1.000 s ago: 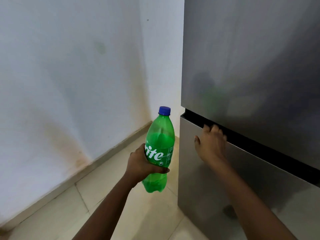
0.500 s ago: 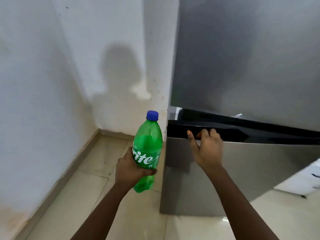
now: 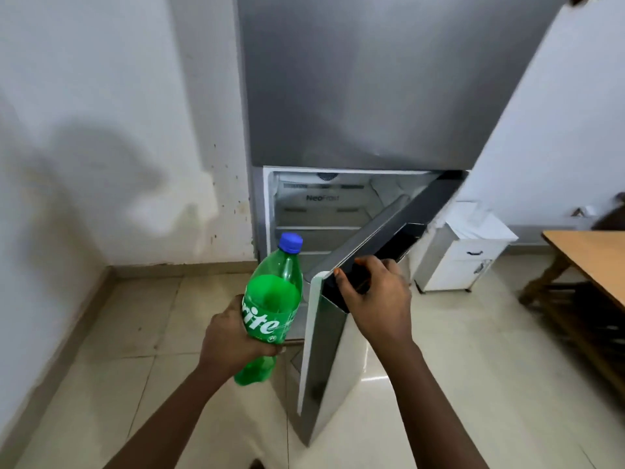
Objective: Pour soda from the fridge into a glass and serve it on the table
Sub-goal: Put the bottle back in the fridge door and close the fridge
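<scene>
While left hand clamps "Sprite" bottle, right hand grips "NeoFrost" fridge door.

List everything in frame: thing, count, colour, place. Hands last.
soda bottle: 1, green with blue cap, upright, held in front of the fridge
fridge: 1, grey steel, against the back wall
lower fridge door: 1, grey with a dark top edge, swung open
fridge shelves: white interior, nothing visible on them
small cabinet: 1, white, on the floor right of the fridge
wooden table: 1, light brown, right edge of view
floor: beige tiles
walls: white, stained near the fridge
left hand: wrapped around the bottle's lower half
right hand: gripping the top edge of the open door
</scene>
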